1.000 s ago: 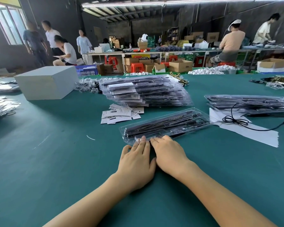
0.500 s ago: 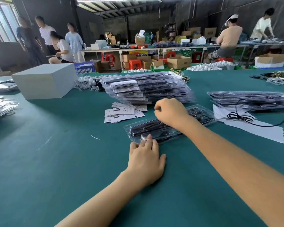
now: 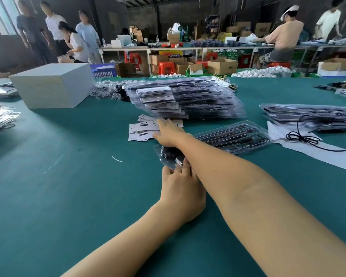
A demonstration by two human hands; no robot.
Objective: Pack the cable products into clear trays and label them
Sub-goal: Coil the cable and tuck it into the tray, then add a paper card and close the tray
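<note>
Since the earlier frame, the right hand (image 3: pixel 169 132) had left the tray (image 3: pixel 234 136) and reached forward and left, arriving over the labels (image 3: pixel 140 129). The left hand (image 3: pixel 181 187) had stayed at the tray's near end.

Nearest, the left hand lay flat on the tabletop (image 3: pixel 58 196), fingers straight, fingertips touching the tray's near-left corner. The right forearm crossed above the tray. The right hand's fingers were extended over the loose labels; whether they had pinched one cannot be told.

The tray lay just ahead of the left hand, its long axis running from near-left to far-right. The labels lay just beyond the tray's left end, between it and the stack (image 3: pixel 188 96) of packed trays. The right hand was the nearer to the labels, so the label pick-up probably fell to it, with the left steadying the tray.
</note>
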